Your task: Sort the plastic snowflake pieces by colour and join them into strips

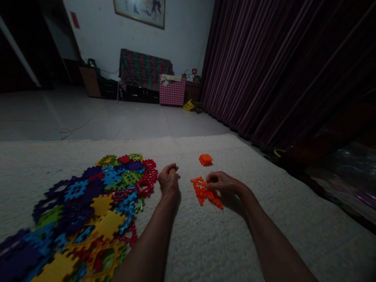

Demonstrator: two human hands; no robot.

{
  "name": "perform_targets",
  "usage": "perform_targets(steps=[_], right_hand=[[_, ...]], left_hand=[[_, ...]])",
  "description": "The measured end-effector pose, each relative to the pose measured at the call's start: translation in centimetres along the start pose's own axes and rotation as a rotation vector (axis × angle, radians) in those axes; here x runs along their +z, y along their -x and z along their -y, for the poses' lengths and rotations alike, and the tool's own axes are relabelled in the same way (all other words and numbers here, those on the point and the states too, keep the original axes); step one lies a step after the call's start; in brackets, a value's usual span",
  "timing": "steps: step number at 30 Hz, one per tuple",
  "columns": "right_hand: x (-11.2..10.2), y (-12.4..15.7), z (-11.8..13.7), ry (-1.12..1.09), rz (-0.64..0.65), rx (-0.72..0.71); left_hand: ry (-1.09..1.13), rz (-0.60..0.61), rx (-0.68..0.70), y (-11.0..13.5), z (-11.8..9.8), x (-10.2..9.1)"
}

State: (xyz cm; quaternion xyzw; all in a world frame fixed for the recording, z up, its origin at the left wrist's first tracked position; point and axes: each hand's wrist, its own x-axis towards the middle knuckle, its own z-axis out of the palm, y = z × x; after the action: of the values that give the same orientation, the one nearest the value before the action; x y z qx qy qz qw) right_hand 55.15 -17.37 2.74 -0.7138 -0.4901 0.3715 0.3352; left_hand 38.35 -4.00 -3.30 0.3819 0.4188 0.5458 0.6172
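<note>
Beside the heap of colourful pieces, my left hand (169,179) rests on the pale quilted cover with its fingers curled in; nothing shows in it. My right hand (223,183) has thumb and fingertips pinched at the edge of flat orange interlocking toy pieces (201,190) with toothed edges, which lie in a small overlapping group. Just beyond this group sits a small stack of orange toothed pieces (205,159), touched by neither hand. The fingertips of my right hand partly hide the orange piece beneath them.
A big heap of toothed plastic pieces (101,205) in purple, blue, yellow, red and green spreads over the left of the quilted cover (199,243). Beyond its far edge lies a tiled floor (147,121). A dark curtain (249,66) hangs at the right.
</note>
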Motion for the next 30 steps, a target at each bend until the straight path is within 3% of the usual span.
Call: perform_targets(steps=[3,7,15,21,25,30], right_hand=[[-0.5,0.1,-0.2,-0.067,0.047,-0.006],[-0.6,0.2,-0.7,-0.180,0.006,0.016],[0.5,-0.1,-1.3,-0.439,-0.234,0.032],[0.4,-1.0,-1.9,-0.495,-0.306,0.023],[0.5,-0.8,-1.6,-0.464,-0.276,0.036],[0.9,-0.7,-1.1,-0.259,-0.104,0.029]], left_hand=[[0.008,0.000,0.009,0.1,-0.1,0.0],[0.012,0.007,0.010,0.1,0.0,-0.1],[0.012,0.017,0.003,0.1,-0.2,-0.1],[0.023,0.013,0.008,0.2,-0.3,-0.1],[0.018,0.020,0.000,0.3,-0.4,-0.1],[0.010,0.000,-0.008,0.3,-0.5,0.0]])
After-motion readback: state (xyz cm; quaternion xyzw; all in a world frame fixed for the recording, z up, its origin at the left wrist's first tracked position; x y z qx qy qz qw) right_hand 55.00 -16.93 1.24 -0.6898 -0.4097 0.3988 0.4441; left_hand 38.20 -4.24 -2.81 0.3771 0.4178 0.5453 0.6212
